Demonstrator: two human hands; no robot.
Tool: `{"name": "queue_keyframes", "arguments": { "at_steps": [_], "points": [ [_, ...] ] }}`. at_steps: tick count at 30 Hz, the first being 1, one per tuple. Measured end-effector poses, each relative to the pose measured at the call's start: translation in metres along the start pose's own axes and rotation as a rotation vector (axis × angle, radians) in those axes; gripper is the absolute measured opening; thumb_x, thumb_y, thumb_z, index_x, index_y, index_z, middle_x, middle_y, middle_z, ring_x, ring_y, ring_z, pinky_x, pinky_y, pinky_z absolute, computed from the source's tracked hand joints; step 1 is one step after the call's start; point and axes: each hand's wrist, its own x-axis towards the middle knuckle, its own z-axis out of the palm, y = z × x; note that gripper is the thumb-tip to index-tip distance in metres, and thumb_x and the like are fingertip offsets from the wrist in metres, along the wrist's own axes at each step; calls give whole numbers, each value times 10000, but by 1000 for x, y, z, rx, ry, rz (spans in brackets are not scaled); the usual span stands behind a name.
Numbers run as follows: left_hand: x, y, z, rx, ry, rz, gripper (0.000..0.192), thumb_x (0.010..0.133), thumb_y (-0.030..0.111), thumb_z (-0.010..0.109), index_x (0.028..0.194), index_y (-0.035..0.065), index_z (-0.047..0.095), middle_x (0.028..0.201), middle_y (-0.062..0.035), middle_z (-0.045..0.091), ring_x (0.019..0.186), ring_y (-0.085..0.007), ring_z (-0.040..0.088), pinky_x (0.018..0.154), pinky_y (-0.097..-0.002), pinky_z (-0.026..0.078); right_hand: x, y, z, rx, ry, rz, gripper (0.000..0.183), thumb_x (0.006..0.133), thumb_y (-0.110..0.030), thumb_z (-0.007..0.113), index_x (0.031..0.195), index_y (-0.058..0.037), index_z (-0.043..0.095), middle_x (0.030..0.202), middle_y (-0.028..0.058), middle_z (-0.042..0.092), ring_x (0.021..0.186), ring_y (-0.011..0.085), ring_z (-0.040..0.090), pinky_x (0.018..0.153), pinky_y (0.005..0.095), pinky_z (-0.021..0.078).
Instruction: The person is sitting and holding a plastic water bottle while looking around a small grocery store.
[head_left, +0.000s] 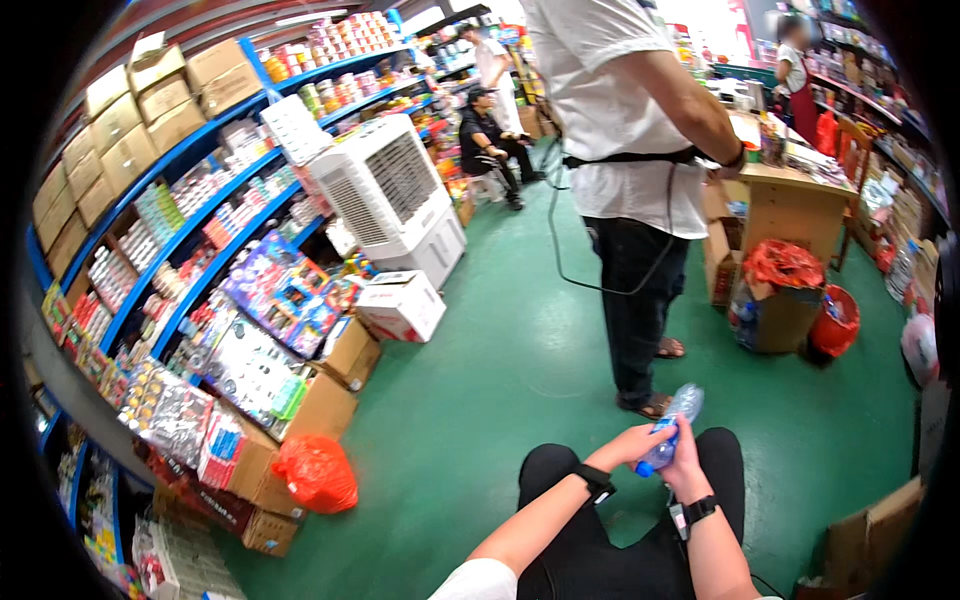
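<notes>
A clear plastic bottle (681, 420) with a blue cap is held between both hands, tilted, its cap end toward my body. My left hand (637, 444) is closed around its label area from the left. On the other side, my right hand (684, 456) grips the bottle near the cap. Both wrists wear black straps, and the bottle is above my knees in black trousers. Whether the bottle holds liquid is hard to tell.
A person in a white shirt (630, 112) stands close ahead, with a cable hanging behind. Stocked blue shelves (217, 187), an air cooler (397, 195) and a red plastic bag (315, 474) line the left. A wooden desk (787, 217), an open cardboard box (787, 315) and a red bin (836, 322) stand right.
</notes>
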Motion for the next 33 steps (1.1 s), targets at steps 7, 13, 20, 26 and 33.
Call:
{"name": "queue_keyframes", "arguments": {
  "at_steps": [7, 13, 20, 26, 33],
  "points": [
    [-8, -43, -29, -121, -86, -210, 647, 907, 648, 443, 1133, 73, 634, 946, -78, 672, 759, -190, 653, 596, -356, 549, -25, 17, 33, -134, -49, 207, 345, 888, -451, 579, 1004, -127, 589, 890, 75, 678, 807, 244, 671, 766, 461, 549],
    [-22, -22, -34, -65, 16, -250, 615, 942, 550, 423, 936, -21, 651, 762, -100, 657, 606, -187, 634, 485, -315, 504, 3, 38, 24, -133, 118, 250, 348, 871, -463, 599, 993, -137, 594, 914, 53, 682, 778, 188, 666, 717, 397, 552],
    [-8, -29, -26, 126, -12, -226, 632, 944, 547, 416, 869, -38, 643, 673, -109, 624, 513, -195, 598, 448, -311, 482, -14, 36, 18, -89, 56, 159, 336, 885, -450, 581, 1033, -148, 586, 920, 36, 679, 776, 164, 669, 681, 326, 555],
    [-19, -20, -36, 341, 56, -176, 610, 961, 510, 388, 866, -32, 651, 614, -142, 610, 552, -267, 614, 537, -379, 482, -7, 44, 26, -105, 144, 203, 271, 877, -399, 599, 1005, -160, 607, 903, 8, 671, 773, 134, 654, 676, 317, 542],
    [-7, -41, -36, 443, 211, 211, 401, 958, 341, 397, 998, 45, 664, 1038, -220, 651, 969, -379, 616, 813, -458, 488, -14, 31, 33, -57, -58, 107, 175, 935, -279, 558, 997, -121, 603, 908, 15, 644, 831, 142, 624, 768, 311, 506]
  ]
}}
